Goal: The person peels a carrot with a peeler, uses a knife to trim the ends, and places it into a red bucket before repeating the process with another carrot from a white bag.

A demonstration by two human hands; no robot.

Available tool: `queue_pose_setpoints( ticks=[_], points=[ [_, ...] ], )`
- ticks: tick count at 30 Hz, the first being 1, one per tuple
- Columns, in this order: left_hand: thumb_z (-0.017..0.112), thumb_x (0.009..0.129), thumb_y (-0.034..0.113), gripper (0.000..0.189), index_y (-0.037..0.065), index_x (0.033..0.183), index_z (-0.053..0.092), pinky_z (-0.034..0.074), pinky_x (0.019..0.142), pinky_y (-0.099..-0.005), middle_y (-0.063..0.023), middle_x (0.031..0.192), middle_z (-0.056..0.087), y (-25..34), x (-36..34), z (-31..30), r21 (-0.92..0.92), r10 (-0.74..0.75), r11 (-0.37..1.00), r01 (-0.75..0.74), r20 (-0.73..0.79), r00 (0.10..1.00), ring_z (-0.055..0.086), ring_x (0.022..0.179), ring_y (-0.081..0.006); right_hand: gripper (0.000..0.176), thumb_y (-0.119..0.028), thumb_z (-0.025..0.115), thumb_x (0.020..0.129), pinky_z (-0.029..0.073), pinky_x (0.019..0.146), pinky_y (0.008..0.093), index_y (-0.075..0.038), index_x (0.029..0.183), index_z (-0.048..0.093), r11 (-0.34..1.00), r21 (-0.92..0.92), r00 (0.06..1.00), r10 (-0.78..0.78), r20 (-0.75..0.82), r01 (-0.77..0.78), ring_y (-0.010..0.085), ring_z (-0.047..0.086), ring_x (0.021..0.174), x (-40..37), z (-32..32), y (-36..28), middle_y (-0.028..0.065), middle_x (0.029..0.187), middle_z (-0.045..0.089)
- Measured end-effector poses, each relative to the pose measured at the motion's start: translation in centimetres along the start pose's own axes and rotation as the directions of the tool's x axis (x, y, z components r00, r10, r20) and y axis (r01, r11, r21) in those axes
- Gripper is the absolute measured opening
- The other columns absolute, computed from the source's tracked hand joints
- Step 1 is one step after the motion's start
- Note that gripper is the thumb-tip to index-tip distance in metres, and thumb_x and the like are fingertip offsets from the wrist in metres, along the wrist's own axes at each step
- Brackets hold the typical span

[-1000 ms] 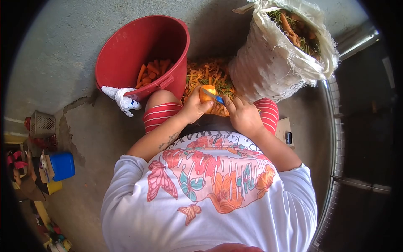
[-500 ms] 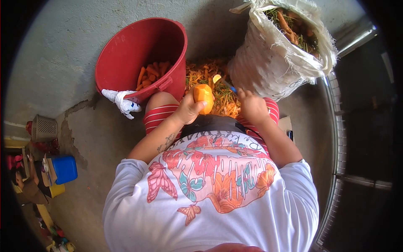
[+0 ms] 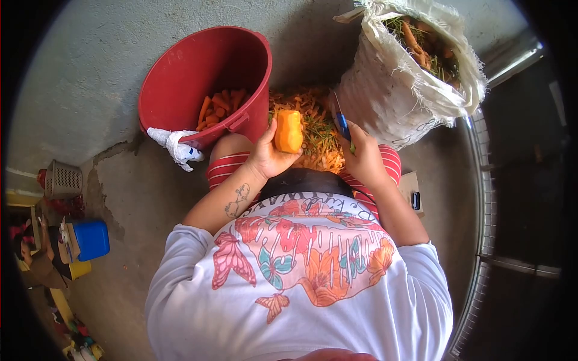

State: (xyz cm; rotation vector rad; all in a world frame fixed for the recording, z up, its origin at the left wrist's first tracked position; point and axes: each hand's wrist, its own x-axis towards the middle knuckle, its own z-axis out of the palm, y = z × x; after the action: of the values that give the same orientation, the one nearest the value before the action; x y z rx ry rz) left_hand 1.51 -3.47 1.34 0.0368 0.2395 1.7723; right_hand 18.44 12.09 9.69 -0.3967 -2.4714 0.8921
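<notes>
Two hands sit apart above the peel pile (image 3: 314, 123): the left hand (image 3: 265, 157) wraps a carrot (image 3: 288, 131), upright over the heap so scraps likely drop there — the right hand (image 3: 364, 159) grips a blue peeler (image 3: 343, 126). Red bucket (image 3: 180, 72) and sack (image 3: 385, 90) flank the pile, probably for easy reach.

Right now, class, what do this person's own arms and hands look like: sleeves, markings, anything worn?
The left hand and right hand are ungloved. White short sleeves cover the upper arms, leaving the forearms bare. A dark line tattoo marks the left forearm. No watch or bracelet shows.
</notes>
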Motion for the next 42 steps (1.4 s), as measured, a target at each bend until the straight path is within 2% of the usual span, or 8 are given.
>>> queue_pose_setpoints(
  ticks=[14, 17, 20, 23, 29, 34, 37, 42],
  points=[
    [0.045, 0.092, 0.038, 0.040, 0.011, 0.119, 0.052, 0.038, 0.098, -0.0414, -0.0058, 0.117, 0.056, -0.4, 2.5, 2.7, -0.014, 0.243, 0.970, -0.243, 0.120, 0.963, 0.053, 0.109, -0.0230, 0.042, -0.010, 0.074, 0.076, 0.047, 0.077, 0.0316, 0.003, 0.111, 0.055, 0.851, 0.439, 0.957, 0.235, 0.172, -0.288, 0.0238, 0.061, 0.084, 2.7, 2.6, -1.4, 0.0151, 0.091, 0.062],
    [0.048, 0.091, 0.041, 0.039, 0.011, 0.113, 0.054, 0.041, 0.093, -0.0412, -0.0049, 0.112, 0.058, -0.9, 2.3, 4.9, 0.040, 0.270, 0.963, -0.268, -0.089, 0.959, 0.054, 0.104, -0.0214, 0.038, -0.006, 0.076, 0.072, 0.047, 0.073, 0.0314, 0.000, 0.106, 0.059, 0.939, 0.344, 0.994, -0.037, 0.100, 0.000, 0.0240, 0.061, 0.081, 3.8, 1.9, -1.1, 0.0137, 0.089, 0.061],
    [0.052, 0.088, 0.041, 0.042, 0.008, 0.113, 0.054, 0.045, 0.089, -0.0394, -0.0083, 0.111, 0.058, 0.4, 0.9, 5.8, 0.092, -0.076, 0.992, 0.085, -0.100, 0.992, 0.054, 0.101, -0.0253, 0.033, -0.004, 0.074, 0.072, 0.047, 0.069, 0.0324, -0.002, 0.102, 0.061, 0.930, 0.335, 0.983, -0.178, 0.046, 0.153, 0.0272, 0.060, 0.077, 4.1, 1.5, -1.2, 0.0136, 0.086, 0.060],
    [0.056, 0.085, 0.038, 0.044, 0.007, 0.116, 0.053, 0.048, 0.085, -0.0372, -0.0122, 0.112, 0.057, 1.1, 1.3, 1.7, -0.187, -0.510, 0.806, 0.562, 0.265, 0.818, 0.053, 0.102, -0.0307, 0.033, -0.003, 0.073, 0.072, 0.047, 0.068, 0.0336, -0.002, 0.103, 0.061, 0.940, 0.271, 0.955, -0.255, 0.153, 0.208, 0.0299, 0.059, 0.076, 3.6, 2.6, 1.1, 0.0140, 0.084, 0.059],
    [0.062, 0.079, 0.019, 0.045, 0.003, 0.120, 0.051, 0.048, 0.085, -0.0367, -0.0140, 0.109, 0.057, 0.7, 0.0, 1.0, 0.189, -0.091, 0.975, 0.115, -0.128, 0.988, 0.055, 0.101, -0.0284, 0.027, -0.011, 0.067, 0.082, 0.046, 0.066, 0.0376, -0.001, 0.104, 0.058, 0.955, 0.281, 0.996, 0.088, 0.023, -0.091, 0.0348, 0.057, 0.073, 2.6, 3.5, 1.2, 0.0178, 0.082, 0.057],
    [0.072, 0.072, 0.008, 0.053, 0.007, 0.120, 0.050, 0.046, 0.087, -0.0337, -0.0082, 0.108, 0.057, 0.2, 0.7, 1.5, 0.476, 0.115, 0.879, 0.042, -0.297, 0.948, 0.057, 0.098, -0.0231, 0.028, -0.018, 0.065, 0.083, 0.047, 0.066, 0.0414, -0.003, 0.106, 0.058, 0.998, -0.033, 0.998, -0.044, 0.049, 0.046, 0.0370, 0.059, 0.076, 1.6, 1.9, 0.4, 0.0181, 0.086, 0.058],
    [0.076, 0.070, 0.013, 0.060, 0.003, 0.122, 0.047, 0.046, 0.086, -0.0343, -0.0109, 0.108, 0.057, -0.7, 1.5, 0.1, 0.947, 0.501, 0.060, -0.316, 0.245, 0.830, 0.057, 0.099, -0.0266, 0.028, -0.023, 0.064, 0.082, 0.050, 0.060, 0.0415, -0.010, 0.107, 0.060, 0.946, -0.296, 0.987, -0.095, 0.128, 0.130, 0.0317, 0.061, 0.071, 0.4, 2.2, -0.8, 0.0131, 0.082, 0.057],
    [0.081, 0.064, 0.021, 0.067, 0.001, 0.118, 0.046, 0.048, 0.085, -0.0367, -0.0172, 0.106, 0.058, -0.5, 1.3, -1.2, 0.913, 0.572, -0.372, -0.168, 0.368, 0.733, 0.059, 0.100, -0.0312, 0.027, -0.017, 0.062, 0.081, 0.050, 0.059, 0.0386, -0.010, 0.107, 0.060, 0.857, -0.475, 0.976, -0.129, 0.173, 0.198, 0.0283, 0.060, 0.069, -0.3, 3.4, -0.3, 0.0096, 0.078, 0.056]
  ],
)
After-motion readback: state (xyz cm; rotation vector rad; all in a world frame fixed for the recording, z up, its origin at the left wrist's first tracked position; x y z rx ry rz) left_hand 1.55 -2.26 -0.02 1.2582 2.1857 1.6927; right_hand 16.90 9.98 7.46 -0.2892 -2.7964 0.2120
